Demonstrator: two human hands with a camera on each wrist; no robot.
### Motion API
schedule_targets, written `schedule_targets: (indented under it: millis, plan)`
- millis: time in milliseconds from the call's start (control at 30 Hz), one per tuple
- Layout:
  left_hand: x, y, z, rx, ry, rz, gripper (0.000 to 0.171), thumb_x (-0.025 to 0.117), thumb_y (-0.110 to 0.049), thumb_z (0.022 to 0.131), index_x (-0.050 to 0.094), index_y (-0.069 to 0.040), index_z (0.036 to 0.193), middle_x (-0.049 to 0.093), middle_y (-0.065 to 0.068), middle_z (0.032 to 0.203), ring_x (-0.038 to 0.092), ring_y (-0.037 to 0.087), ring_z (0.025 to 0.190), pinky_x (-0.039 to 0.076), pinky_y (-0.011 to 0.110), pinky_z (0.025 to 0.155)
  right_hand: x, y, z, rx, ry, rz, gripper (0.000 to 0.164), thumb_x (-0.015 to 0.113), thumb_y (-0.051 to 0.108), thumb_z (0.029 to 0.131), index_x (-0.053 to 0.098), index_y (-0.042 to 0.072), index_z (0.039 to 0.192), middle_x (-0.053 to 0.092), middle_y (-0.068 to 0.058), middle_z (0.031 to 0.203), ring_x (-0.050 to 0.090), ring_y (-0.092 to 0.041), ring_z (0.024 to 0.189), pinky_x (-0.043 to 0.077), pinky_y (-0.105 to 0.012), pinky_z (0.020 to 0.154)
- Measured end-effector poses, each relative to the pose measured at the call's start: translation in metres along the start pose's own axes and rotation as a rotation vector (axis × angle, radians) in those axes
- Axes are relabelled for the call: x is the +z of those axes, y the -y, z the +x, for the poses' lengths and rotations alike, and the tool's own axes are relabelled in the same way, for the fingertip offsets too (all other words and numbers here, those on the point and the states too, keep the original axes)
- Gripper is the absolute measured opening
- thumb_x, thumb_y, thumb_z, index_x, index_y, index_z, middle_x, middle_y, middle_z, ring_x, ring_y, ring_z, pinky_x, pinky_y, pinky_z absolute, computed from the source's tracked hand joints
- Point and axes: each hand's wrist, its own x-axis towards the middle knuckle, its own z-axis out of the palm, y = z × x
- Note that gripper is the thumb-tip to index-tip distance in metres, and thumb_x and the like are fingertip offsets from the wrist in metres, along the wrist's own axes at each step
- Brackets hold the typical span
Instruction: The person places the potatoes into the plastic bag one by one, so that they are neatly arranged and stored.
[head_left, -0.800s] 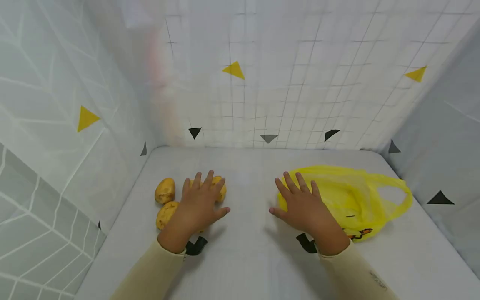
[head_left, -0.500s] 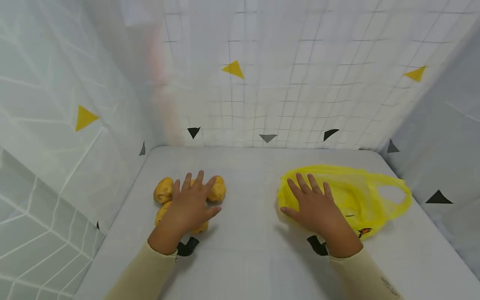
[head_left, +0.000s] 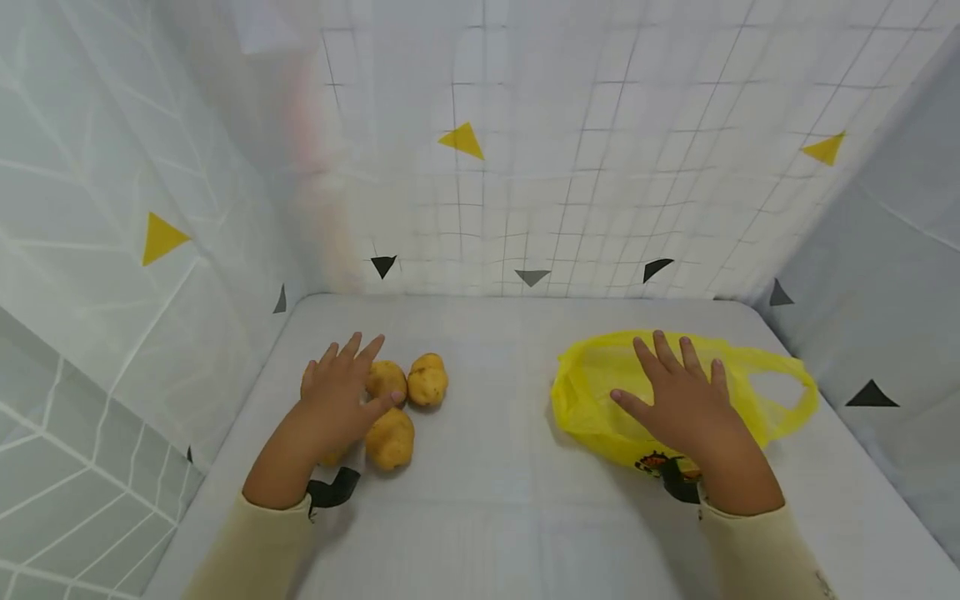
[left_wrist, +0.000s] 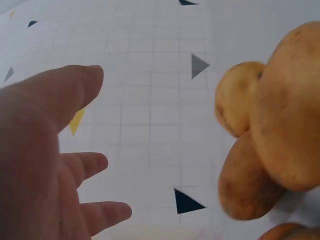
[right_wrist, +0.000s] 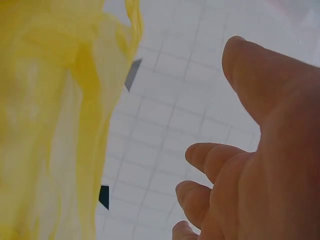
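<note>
Two bare hands above a pale bench (head_left: pixel 487 533), head view; 12 o'clock is the far edge. The left hand (head_left: pixel 336 404) is spread, back uppermost, its fingertips directed towards 1 o'clock. About it lie yellow-brown potatoes: the near-round one (head_left: pixel 386 381) at its 2 o'clock, partly covered by the thumb; the outermost one (head_left: pixel 427 381) just beside that, at its 3 o'clock; the larger one (head_left: pixel 390 439) at the hand's 4 o'clock. A further potato (head_left: pixel 332 457) shows only as a sliver at 6 o'clock, beside the wrist; the rest is hidden. The right hand (head_left: pixel 686 408) is likewise spread, pointing towards 11 o'clock, and overlies the yellow bag (head_left: pixel 592 400). The bag lies flattened on its side, a handle loop (head_left: pixel 806 404) at its 3 o'clock end and a dark and orange print (head_left: pixel 654 461) at its 6 o'clock edge, partly masked by a black strap (head_left: pixel 678 483) at the right wrist. A second black strap (head_left: pixel 334 488) shows at the left wrist. Both wrist views show the fingers extended, with a gap in view between each hand and the things about it. Beyond the bench, at 12 o'clock, rises a gridded sheet (head_left: pixel 525 196); on it a yellow triangle (head_left: pixel 462 141) stands above a row of darker ones.
</note>
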Motion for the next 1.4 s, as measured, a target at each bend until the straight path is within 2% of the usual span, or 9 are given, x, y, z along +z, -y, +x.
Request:
schedule_targets:
  millis: [233, 367, 533, 667, 767, 933, 1167, 1300, 1400]
  plan:
    - [-0.019, 0.019, -0.007, -0.063, -0.016, -0.101, 0.093, 0.053, -0.069, 0.1, 0.014, -0.022, 0.17, 0.009, 0.024, 0.174, 0.007, 0.06, 0.155, 0.006, 0.082, 0.115, -0.013, -0.029, -0.005, 0.048, -0.035, 0.045, 0.109, 0.037, 0.085, 0.095, 0.001, 0.014, 0.169, -0.008, -0.027, 0.172, -0.011, -0.058, 0.154, -0.009, -0.084, 0.11]
    - [-0.024, 0.03, -0.011, -0.089, -0.014, -0.206, 0.091, 0.05, -0.068, 0.102, 0.01, -0.023, 0.17, 0.003, 0.022, 0.175, 0.004, 0.058, 0.156, 0.008, 0.081, 0.116, -0.012, -0.044, -0.011, 0.076, -0.112, 0.067, 0.106, 0.042, 0.078, 0.098, 0.001, 0.011, 0.169, -0.008, -0.029, 0.171, -0.013, -0.056, 0.155, -0.013, -0.082, 0.111]
    - [-0.029, 0.047, -0.014, -0.103, -0.033, -0.399, 0.086, 0.05, -0.057, 0.107, 0.004, -0.023, 0.17, -0.001, 0.019, 0.176, 0.003, 0.051, 0.159, 0.013, 0.079, 0.118, -0.006, -0.065, -0.017, 0.119, -0.229, 0.092, 0.102, 0.048, 0.07, 0.101, 0.003, 0.009, 0.169, -0.007, -0.03, 0.171, -0.018, -0.053, 0.155, -0.017, -0.08, 0.111]
    - [-0.033, 0.061, -0.019, -0.141, -0.043, -0.487, 0.086, 0.045, -0.062, 0.106, -0.003, -0.029, 0.17, -0.003, 0.015, 0.176, 0.003, 0.049, 0.16, 0.014, 0.08, 0.116, 0.0, -0.083, -0.023, 0.144, -0.295, 0.125, 0.099, 0.05, 0.065, 0.103, 0.004, 0.007, 0.168, -0.01, -0.029, 0.17, -0.018, -0.053, 0.155, -0.019, -0.08, 0.111]
    - [-0.032, 0.068, -0.021, -0.193, -0.021, -0.533, 0.087, 0.043, -0.068, 0.104, -0.006, -0.037, 0.168, -0.007, 0.011, 0.176, -0.001, 0.049, 0.16, 0.012, 0.082, 0.114, 0.004, -0.095, -0.027, 0.173, -0.336, 0.151, 0.098, 0.051, 0.063, 0.103, 0.005, 0.006, 0.168, -0.011, -0.029, 0.17, -0.017, -0.053, 0.155, -0.018, -0.08, 0.112]
    - [-0.025, 0.078, -0.023, -0.231, 0.03, -0.652, 0.081, 0.039, -0.068, 0.105, -0.009, -0.044, 0.166, -0.012, 0.008, 0.176, -0.008, 0.05, 0.159, 0.008, 0.084, 0.113, 0.01, -0.109, -0.032, 0.241, -0.406, 0.191, 0.101, 0.057, 0.057, 0.101, 0.0, 0.007, 0.168, -0.016, -0.023, 0.171, -0.02, -0.053, 0.155, -0.014, -0.078, 0.114]
    - [-0.013, 0.089, -0.021, -0.213, 0.025, -0.817, 0.074, 0.033, -0.057, 0.111, -0.009, -0.034, 0.168, -0.015, 0.007, 0.176, -0.008, 0.052, 0.158, 0.004, 0.08, 0.117, 0.021, -0.125, -0.036, 0.343, -0.484, 0.338, 0.106, 0.061, 0.05, 0.101, -0.01, 0.007, 0.167, -0.027, -0.021, 0.169, -0.029, -0.054, 0.152, -0.014, -0.081, 0.111]
    - [-0.006, 0.094, -0.021, -0.23, 0.032, -0.853, 0.076, 0.033, -0.058, 0.11, -0.009, -0.034, 0.168, -0.015, 0.008, 0.176, -0.008, 0.05, 0.159, 0.002, 0.079, 0.118, 0.027, -0.131, -0.039, 0.405, -0.478, 0.435, 0.103, 0.057, 0.047, 0.104, -0.016, 0.01, 0.166, -0.031, -0.018, 0.169, -0.031, -0.05, 0.152, -0.013, -0.082, 0.11]
    - [-0.002, 0.098, -0.022, -0.234, 0.04, -0.865, 0.076, 0.034, -0.059, 0.11, -0.009, -0.034, 0.168, -0.015, 0.008, 0.176, -0.009, 0.048, 0.159, 0.001, 0.079, 0.118, 0.031, -0.134, -0.041, 0.465, -0.464, 0.537, 0.1, 0.055, 0.042, 0.106, -0.021, 0.017, 0.166, -0.032, -0.012, 0.169, -0.032, -0.044, 0.154, -0.009, -0.081, 0.111]
